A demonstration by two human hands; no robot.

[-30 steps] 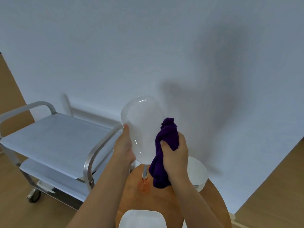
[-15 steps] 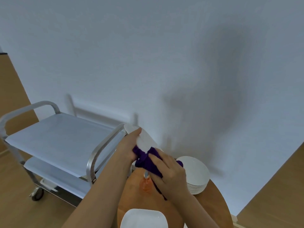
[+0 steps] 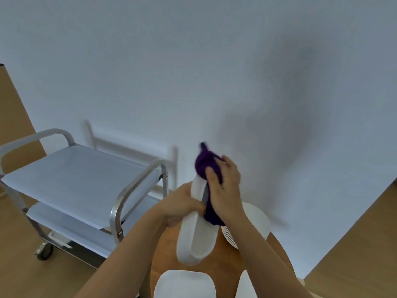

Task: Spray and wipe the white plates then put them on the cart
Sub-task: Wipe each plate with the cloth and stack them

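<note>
my left hand (image 3: 182, 206) grips the white plate (image 3: 194, 235) by its edge, holding it tilted on edge above the round wooden table (image 3: 217, 265). my right hand (image 3: 223, 186) is clamped on the purple cloth (image 3: 205, 163), pressing it against the plate's upper face. a stack of white plates (image 3: 257, 220) sits on the table behind my right wrist, and a square white plate (image 3: 184, 284) lies nearest me. the steel cart (image 3: 71, 179) stands to the left.

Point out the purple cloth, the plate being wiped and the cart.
purple cloth (image 3: 205, 165): head view, on the bunched top above the thumb.
plate being wiped (image 3: 194, 241): head view, on its lower rim.
cart (image 3: 77, 177): head view, on the top shelf.
</note>
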